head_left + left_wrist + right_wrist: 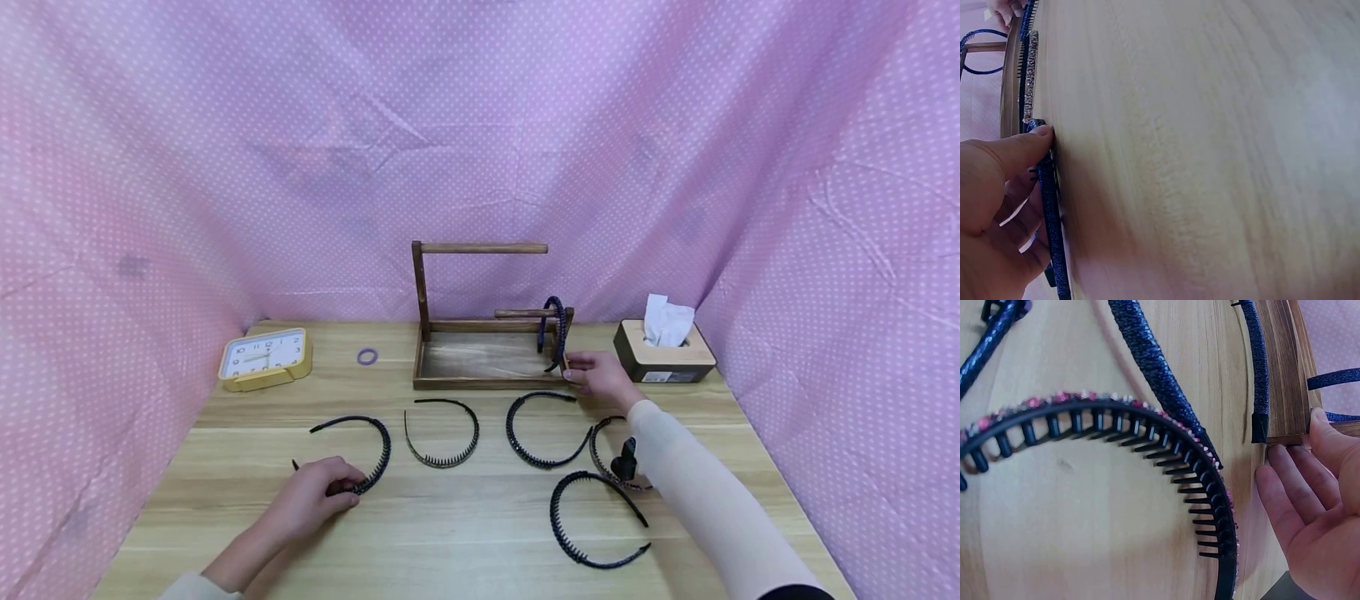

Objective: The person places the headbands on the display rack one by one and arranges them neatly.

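My left hand [311, 500] pinches a dark toothed headband [386, 442] at its lower side, thumb on its edge in the left wrist view; the band lies low over the table. At the back stands a wooden rack [420, 292] with a tray base, one tall bar and one short bar. A dark blue headband [561, 329] hangs over the short bar. My right hand [602, 375] grips the rack's front right corner, thumb on the upper edge and fingers below. In the right wrist view, a headband with pink and silver stones [1094, 400] curves close to the camera.
More headbands lie on the table: a thin one [474, 429] at centre, a dark one [510, 425] before the rack, another [557, 517] nearer. A yellow clock [306, 354] and a purple ring [360, 358] are left, a tissue box [663, 365] right. Pink curtains [480, 125] surround the table.
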The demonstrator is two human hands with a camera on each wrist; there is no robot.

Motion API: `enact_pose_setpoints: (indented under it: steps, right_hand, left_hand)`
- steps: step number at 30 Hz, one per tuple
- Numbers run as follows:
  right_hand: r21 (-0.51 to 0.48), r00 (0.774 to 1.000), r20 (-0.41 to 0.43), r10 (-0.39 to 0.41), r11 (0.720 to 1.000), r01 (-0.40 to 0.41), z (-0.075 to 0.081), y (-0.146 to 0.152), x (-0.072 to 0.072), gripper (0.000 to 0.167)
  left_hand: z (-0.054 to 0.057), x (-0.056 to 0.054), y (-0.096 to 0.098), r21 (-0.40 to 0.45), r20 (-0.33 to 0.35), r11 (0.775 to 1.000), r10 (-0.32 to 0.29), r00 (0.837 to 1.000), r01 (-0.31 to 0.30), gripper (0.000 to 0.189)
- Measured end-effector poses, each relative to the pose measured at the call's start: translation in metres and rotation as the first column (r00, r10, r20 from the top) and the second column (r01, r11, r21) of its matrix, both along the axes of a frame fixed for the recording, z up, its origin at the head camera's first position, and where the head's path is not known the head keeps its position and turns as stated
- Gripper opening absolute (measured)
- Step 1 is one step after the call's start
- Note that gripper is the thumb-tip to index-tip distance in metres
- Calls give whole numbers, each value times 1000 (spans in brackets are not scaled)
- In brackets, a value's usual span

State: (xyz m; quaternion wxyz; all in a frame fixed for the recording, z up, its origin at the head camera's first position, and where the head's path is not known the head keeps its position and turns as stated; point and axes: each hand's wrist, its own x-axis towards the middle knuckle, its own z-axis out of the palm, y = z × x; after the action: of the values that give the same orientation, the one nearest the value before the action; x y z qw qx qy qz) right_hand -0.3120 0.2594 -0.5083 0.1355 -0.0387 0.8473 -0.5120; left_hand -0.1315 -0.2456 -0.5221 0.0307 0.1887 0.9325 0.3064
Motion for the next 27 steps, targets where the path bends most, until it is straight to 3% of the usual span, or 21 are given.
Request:
enact_pose_setpoints:
  steps: [8, 16, 22, 27]
  right_hand:
    - [-9, 1000, -1, -13, 1000, 13, 1, -1, 0, 49]
    - [-12, 1000, 7, -16, 1000, 16, 1, -2, 1, 50]
    - [-25, 1000, 18, -18, 1000, 19, 1, -1, 0, 52]
    - [-23, 1000, 8, -11, 1000, 11, 1, -1, 1, 52]
  left_hand:
    - [16, 5, 0, -19, -105, 998, 64, 992, -66, 20]
    - [47, 2, 7, 41, -184, 991, 131, 974, -125, 22]
    - [73, -13, 21, 135, -216, 983, 154, 964, -126, 20]
    - [88, -34, 40, 213, -145, 965, 184, 972, -151, 17]
